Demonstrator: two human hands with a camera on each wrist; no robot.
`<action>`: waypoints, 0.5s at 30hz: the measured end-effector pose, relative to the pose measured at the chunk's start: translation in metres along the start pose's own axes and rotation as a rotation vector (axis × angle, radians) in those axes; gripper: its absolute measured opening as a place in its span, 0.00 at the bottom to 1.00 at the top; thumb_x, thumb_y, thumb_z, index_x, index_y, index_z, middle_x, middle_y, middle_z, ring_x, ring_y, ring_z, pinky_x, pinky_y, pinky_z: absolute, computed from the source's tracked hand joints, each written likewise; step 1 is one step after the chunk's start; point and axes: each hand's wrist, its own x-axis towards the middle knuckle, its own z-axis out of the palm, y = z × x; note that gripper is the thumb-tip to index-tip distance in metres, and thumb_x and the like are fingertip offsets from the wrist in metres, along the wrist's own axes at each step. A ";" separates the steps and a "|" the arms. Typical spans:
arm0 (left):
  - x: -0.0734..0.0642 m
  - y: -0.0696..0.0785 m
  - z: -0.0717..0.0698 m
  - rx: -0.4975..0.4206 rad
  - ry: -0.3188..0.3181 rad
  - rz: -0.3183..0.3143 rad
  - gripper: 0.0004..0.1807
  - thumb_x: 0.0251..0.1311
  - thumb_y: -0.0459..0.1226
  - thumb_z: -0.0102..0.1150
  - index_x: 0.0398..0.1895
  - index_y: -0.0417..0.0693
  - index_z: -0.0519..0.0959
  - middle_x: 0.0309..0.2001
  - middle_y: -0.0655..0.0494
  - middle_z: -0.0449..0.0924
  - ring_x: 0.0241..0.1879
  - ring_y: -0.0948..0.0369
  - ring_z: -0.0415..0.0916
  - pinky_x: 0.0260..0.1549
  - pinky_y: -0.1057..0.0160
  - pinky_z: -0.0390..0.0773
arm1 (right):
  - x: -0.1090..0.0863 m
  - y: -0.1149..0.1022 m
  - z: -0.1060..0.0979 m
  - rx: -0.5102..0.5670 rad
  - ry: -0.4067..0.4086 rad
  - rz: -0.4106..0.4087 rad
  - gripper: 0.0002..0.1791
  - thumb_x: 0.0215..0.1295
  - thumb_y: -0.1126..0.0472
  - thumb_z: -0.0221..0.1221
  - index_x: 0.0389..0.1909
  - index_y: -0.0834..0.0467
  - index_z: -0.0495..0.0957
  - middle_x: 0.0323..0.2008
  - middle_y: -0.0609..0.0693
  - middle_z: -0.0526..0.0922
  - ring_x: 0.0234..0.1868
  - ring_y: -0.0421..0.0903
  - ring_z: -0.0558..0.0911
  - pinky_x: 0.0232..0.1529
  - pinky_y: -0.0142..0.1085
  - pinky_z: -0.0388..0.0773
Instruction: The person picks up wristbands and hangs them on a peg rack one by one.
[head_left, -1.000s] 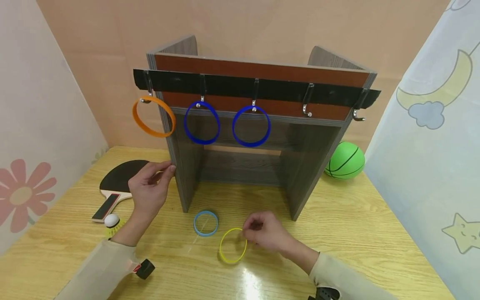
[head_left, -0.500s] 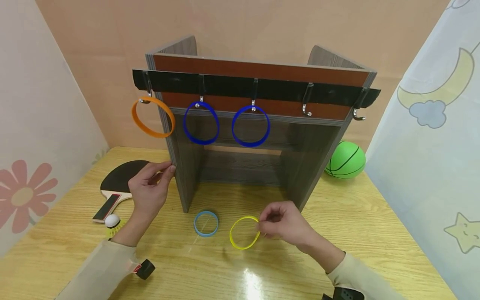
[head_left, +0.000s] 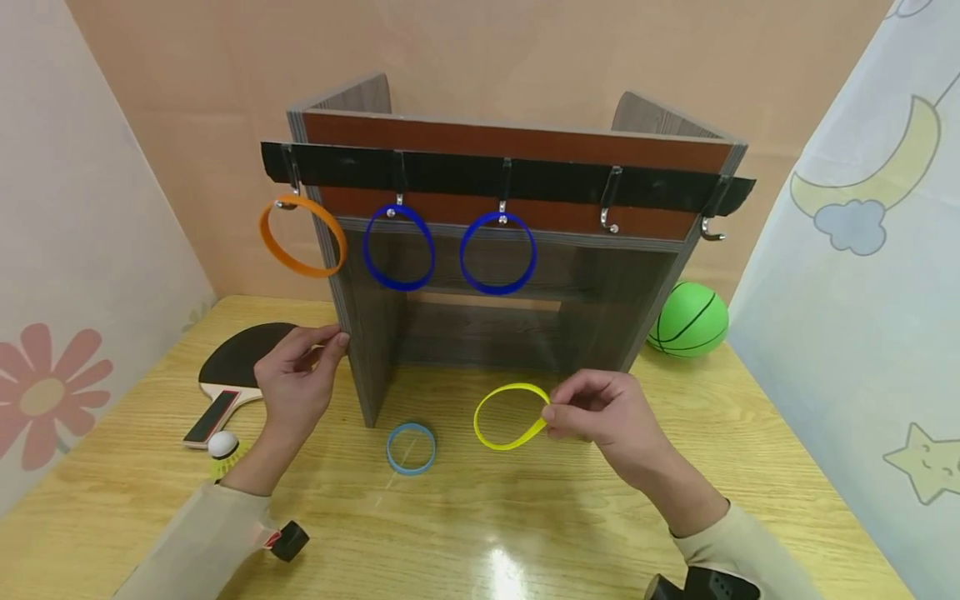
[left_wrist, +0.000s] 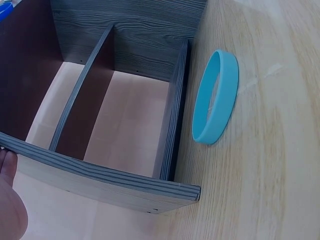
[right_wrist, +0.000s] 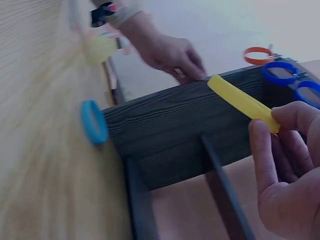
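My right hand (head_left: pixel 618 417) pinches a yellow wristband (head_left: pixel 512 448) between thumb and fingers, above the table and in front of the wooden shelf (head_left: pixel 360 367). In the right wrist view the yellow wristband (right_wrist: pixel 242 100) appears nearly edge-on. My left hand (head_left: pixel 296 375) holds the front edge of the shelf's left side panel; its fingertips are partly hidden behind it. A light blue wristband (head_left: pixel 411 450) lies on the table between my hands. On the hooks along the shelf's black strip (head_left: pixel 562 179) hang an orange wristband (head_left: pixel 341 250) and two dark blue wristbands (head_left: pixel 399 286) (head_left: pixel 498 289).
Two bare hooks (head_left: pixel 611 223) (head_left: pixel 712 235) are at the strip's right end. A table tennis bat (head_left: pixel 243 358) and a shuttlecock (head_left: pixel 225 450) lie left of my left forearm. A green ball (head_left: pixel 690 321) sits right of the shelf, by the back wall.
My right hand has lifted the yellow wristband off low over the table, moving it up and to the right, towards the shelf. My left hand stays on the panel.
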 end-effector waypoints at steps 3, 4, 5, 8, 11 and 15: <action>0.000 -0.001 0.000 0.002 -0.003 0.003 0.07 0.44 0.13 0.62 0.29 0.24 0.81 0.25 0.39 0.79 0.29 0.65 0.79 0.33 0.73 0.80 | 0.002 -0.009 -0.002 0.052 0.022 -0.095 0.10 0.54 0.78 0.62 0.29 0.59 0.82 0.29 0.53 0.82 0.25 0.47 0.82 0.29 0.38 0.83; 0.000 -0.001 0.000 -0.001 -0.003 0.004 0.07 0.44 0.14 0.62 0.29 0.24 0.81 0.25 0.39 0.79 0.29 0.65 0.79 0.33 0.73 0.80 | 0.003 -0.012 -0.003 0.067 0.028 -0.121 0.11 0.54 0.79 0.61 0.30 0.60 0.82 0.30 0.53 0.82 0.25 0.47 0.82 0.30 0.38 0.83; 0.000 -0.001 0.000 -0.003 -0.004 0.004 0.07 0.45 0.14 0.62 0.29 0.23 0.81 0.25 0.38 0.79 0.29 0.65 0.79 0.33 0.73 0.80 | 0.003 -0.014 -0.003 0.086 0.032 -0.142 0.12 0.53 0.81 0.60 0.30 0.61 0.82 0.30 0.53 0.81 0.26 0.46 0.82 0.30 0.38 0.83; -0.001 -0.002 0.000 -0.008 -0.003 0.002 0.06 0.45 0.14 0.62 0.29 0.23 0.81 0.26 0.37 0.79 0.29 0.65 0.79 0.33 0.73 0.80 | 0.005 -0.021 -0.005 0.159 0.039 -0.195 0.13 0.53 0.84 0.57 0.30 0.64 0.81 0.31 0.54 0.82 0.28 0.47 0.82 0.32 0.38 0.83; -0.001 -0.003 0.000 -0.010 -0.004 -0.002 0.07 0.45 0.14 0.62 0.29 0.23 0.81 0.26 0.37 0.79 0.29 0.65 0.79 0.33 0.72 0.80 | 0.008 -0.029 -0.008 0.270 0.030 -0.253 0.12 0.54 0.84 0.56 0.31 0.68 0.81 0.33 0.56 0.82 0.29 0.48 0.83 0.34 0.37 0.83; -0.001 -0.002 0.000 -0.017 -0.003 0.000 0.06 0.46 0.15 0.63 0.29 0.24 0.81 0.26 0.37 0.79 0.29 0.65 0.79 0.33 0.72 0.80 | 0.012 -0.043 -0.012 0.437 0.005 -0.322 0.10 0.58 0.84 0.53 0.34 0.72 0.80 0.35 0.60 0.82 0.31 0.51 0.83 0.37 0.38 0.83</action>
